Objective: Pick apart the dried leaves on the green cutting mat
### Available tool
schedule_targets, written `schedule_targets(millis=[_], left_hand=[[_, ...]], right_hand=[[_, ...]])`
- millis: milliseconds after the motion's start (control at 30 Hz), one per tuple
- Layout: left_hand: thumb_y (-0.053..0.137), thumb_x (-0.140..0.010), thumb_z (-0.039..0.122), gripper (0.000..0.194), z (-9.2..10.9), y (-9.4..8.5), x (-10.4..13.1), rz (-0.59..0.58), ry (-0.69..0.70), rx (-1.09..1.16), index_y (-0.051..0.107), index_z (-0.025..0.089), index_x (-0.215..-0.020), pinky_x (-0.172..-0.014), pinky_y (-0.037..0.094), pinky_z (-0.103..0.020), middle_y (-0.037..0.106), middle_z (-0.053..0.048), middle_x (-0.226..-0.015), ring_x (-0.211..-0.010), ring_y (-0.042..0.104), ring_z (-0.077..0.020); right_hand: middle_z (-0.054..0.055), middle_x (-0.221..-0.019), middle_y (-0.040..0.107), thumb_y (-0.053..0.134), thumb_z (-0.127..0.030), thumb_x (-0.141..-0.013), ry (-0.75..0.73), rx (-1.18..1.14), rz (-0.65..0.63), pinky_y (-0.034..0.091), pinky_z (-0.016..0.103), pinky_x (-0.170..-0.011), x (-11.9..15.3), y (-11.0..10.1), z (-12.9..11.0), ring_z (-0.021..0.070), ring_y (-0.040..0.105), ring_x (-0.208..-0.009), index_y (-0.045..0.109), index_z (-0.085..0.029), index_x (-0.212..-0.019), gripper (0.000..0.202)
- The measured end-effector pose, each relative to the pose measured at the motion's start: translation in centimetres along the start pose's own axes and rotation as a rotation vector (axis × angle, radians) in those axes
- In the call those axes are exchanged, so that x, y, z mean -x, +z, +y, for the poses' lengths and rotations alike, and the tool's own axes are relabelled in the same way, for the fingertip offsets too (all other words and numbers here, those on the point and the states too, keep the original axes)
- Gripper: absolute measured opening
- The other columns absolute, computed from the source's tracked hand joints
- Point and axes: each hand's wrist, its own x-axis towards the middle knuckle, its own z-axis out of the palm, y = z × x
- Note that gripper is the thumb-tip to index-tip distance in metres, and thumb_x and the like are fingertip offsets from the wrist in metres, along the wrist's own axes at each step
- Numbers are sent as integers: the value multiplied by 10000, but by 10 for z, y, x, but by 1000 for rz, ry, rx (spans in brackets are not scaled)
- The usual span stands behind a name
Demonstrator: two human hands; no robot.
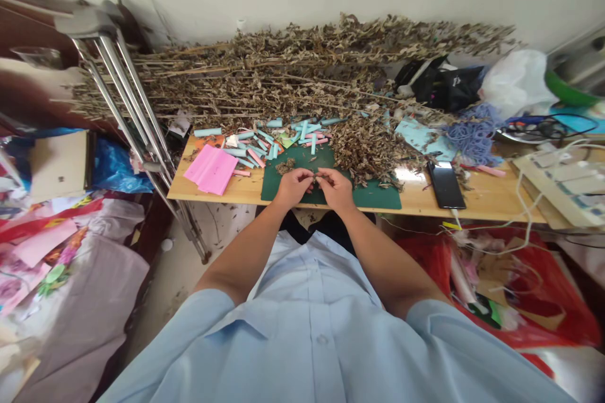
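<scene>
My left hand point(293, 187) and my right hand point(334, 189) meet above the near part of a green cutting mat point(378, 198). Their fingertips are pinched close together on a small bit of dried leaf, mostly hidden by the fingers. Just beyond my left hand lies a small clump of crumbled leaf point(285, 166) on the mat. A larger heap of dried leaves point(366, 148) covers the mat's right side, beyond my right hand. Blue and pink paper rolls point(258, 156) are scattered at the mat's far left, next to a stack of pink paper sheets point(210, 169).
Long dried leafy stalks point(265, 82) lie along the wall. A black phone point(446, 185) with a cable rests at right, near blue yarn point(475, 133) and a power strip point(562, 179). Metal crutches point(127, 101) lean at the table's left. A red bag point(558, 308) sits below right.
</scene>
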Motion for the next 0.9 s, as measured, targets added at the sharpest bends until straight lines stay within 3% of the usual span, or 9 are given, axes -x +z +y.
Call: schedule_targets(millis=[300,567,767,900], left_hand=[[644,-774,195,154,2,1,4,-26,34,-119,705,140,-904,-517,511,-190,662,-8,-690,-568,608,-95],[625,-739,155,137,4,1,6,-13,14,-166,703,138,-850,-485,496,-205,642,4,-620,-502,586,-100],[676,-739,187,117,2,-2,3,4,-29,-58,692,127,-838,-481,501,-197,626,15,-581,-476,576,-85],[672,-760,211,149,1,-1,1,43,-9,-25,704,127,-879,-494,514,-204,647,3,-642,-521,597,-92]], right_hand=[[44,-883,713,622,-390,-854,-6,3,-15,566,327,-697,3,1,9,161,647,-689,674,-204,-1057,281],[38,-856,699,582,-322,-870,-97,128,-50,533,320,-727,6,-2,0,161,626,-702,662,-208,-991,185],[-5,-698,647,606,-361,-845,48,25,-1,501,283,-603,-1,-5,4,145,574,-588,651,-200,-947,196],[12,-721,668,620,-384,-843,81,22,51,519,301,-616,-4,-3,6,157,598,-597,675,-200,-928,210]])
